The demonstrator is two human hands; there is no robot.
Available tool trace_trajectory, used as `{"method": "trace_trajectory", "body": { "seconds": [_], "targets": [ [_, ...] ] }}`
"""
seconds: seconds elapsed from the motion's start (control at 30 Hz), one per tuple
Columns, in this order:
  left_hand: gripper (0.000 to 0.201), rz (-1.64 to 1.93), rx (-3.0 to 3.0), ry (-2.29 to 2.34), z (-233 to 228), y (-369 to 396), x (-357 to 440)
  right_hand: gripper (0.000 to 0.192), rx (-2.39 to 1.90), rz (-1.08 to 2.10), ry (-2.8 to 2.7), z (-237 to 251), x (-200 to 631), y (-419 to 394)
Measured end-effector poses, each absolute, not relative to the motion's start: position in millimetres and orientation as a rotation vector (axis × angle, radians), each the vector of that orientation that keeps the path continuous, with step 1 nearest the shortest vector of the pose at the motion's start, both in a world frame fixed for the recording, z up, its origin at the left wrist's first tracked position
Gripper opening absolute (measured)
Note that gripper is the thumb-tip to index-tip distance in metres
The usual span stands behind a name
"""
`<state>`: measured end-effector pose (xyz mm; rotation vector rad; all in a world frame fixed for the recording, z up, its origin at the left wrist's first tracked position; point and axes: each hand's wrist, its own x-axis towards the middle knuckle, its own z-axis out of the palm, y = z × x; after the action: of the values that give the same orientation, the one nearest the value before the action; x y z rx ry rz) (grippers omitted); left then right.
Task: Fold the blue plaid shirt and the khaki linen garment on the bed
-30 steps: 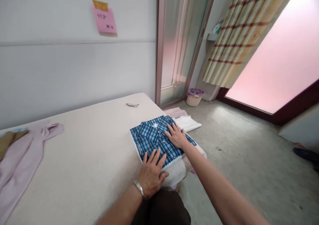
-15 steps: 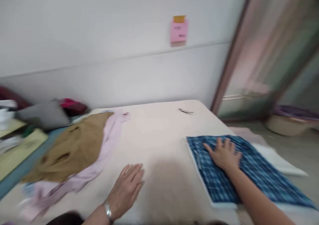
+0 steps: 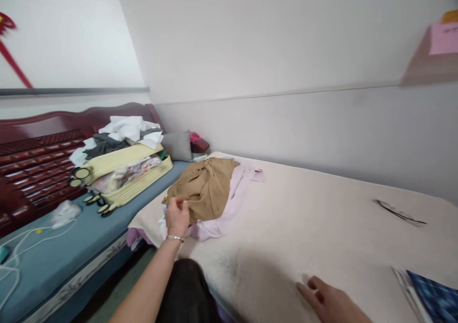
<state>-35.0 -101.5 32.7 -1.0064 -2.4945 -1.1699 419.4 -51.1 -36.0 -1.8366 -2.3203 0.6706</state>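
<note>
My left hand (image 3: 178, 216), with a silver bracelet at the wrist, is at the near left edge of a brown garment (image 3: 207, 189). Its fingers are closed on the cloth. Under and beside the brown garment lies a light pink garment (image 3: 238, 194), partly covered. My right hand (image 3: 327, 298) hovers low over the pale bedspread (image 3: 304, 208), its fingers loosely bent and apart, with nothing in them. To its right, the folded blue checked cloth (image 3: 434, 294) shows only in part at the lower corner.
Eyeglasses (image 3: 400, 213) lie at the right of the bed. On the blue wooden-backed bench (image 3: 93, 227) at left are an open yellow suitcase (image 3: 121, 158) heaped with clothes, a grey cushion (image 3: 178, 145) and white cables (image 3: 17, 256). A pink note (image 3: 443, 39) hangs on the wall.
The view has swung left. My left hand has gone from above the bedspread to the brown garment and closed on it. My right hand has left the blue checked cloth.
</note>
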Motion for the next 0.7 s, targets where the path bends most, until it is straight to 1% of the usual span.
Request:
{"method": "trace_trajectory", "body": {
  "seconds": [0.07, 0.13, 0.2, 0.27, 0.33, 0.4, 0.43, 0.53, 0.7],
  "targets": [
    [0.006, -1.142, -1.020, -2.510, 31, -115, -51, 0.039, -1.804, 0.826, -2.413, -46, 388, -66],
    [0.005, -1.036, -1.214, -2.480, 26, -120, -48, 0.034, -1.809, 0.814, -2.431, -52, 375, -70],
    [0.009, -0.800, -1.526, -2.392, 20, -115, -30, 0.031, -1.800, 0.775, -2.434, -55, 375, -69],
    [0.013, -0.476, -1.806, -2.250, 13, -105, -8, 0.029, -1.769, 0.768, -2.442, -57, 381, -66],
    [0.018, -0.207, -1.922, -2.154, 8, -92, 10, 0.028, -1.742, 0.754, -2.439, -58, 386, -64],
    [0.028, -0.062, -1.915, -2.152, 4, -82, 18, 0.026, -1.702, 0.729, -2.443, -59, 389, -64],
    [0.030, -0.031, -1.893, -2.177, 4, -78, 19, 0.025, -1.682, 0.715, -2.448, -59, 390, -64],
    [0.025, -0.013, -1.847, -2.247, 9, -71, 14, 0.023, -1.642, 0.685, -2.459, -59, 393, -65],
    [0.025, -0.064, -1.782, -2.315, 38, -60, 23, 0.022, -1.596, 0.598, -2.386, -52, 394, -63]
  ]
}}
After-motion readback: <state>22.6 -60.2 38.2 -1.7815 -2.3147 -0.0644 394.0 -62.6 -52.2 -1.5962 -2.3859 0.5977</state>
